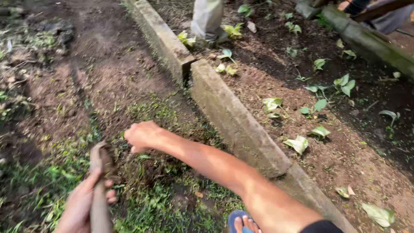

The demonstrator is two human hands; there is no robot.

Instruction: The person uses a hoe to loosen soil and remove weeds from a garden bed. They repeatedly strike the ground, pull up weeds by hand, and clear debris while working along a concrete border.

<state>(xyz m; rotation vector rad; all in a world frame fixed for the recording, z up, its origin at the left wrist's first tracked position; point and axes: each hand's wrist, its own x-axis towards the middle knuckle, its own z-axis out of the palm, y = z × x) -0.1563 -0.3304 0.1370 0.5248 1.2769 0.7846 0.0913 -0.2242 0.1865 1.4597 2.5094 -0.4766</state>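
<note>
My left hand [82, 203] is at the lower left, wrapped around a soil-caked wooden tool handle [100, 190] that points away from me over the grass. My right arm reaches in from the lower right. My right hand [142, 136] is curled into a fist, knuckles up, low over a patch of weeds and short grass [159, 190]. A bit of green shows at its fingers; whether it grips any of it is hidden. The two hands are about a hand's width apart.
A concrete curb [224, 112] runs diagonally from top centre to lower right. Beyond it lies a soil bed with small green-leaved plants [319, 105]. Another person's trouser leg [207, 17] stands in the bed. My foot in a blue sandal [243, 222] is at the bottom. Bare dirt [99, 56] lies to the left.
</note>
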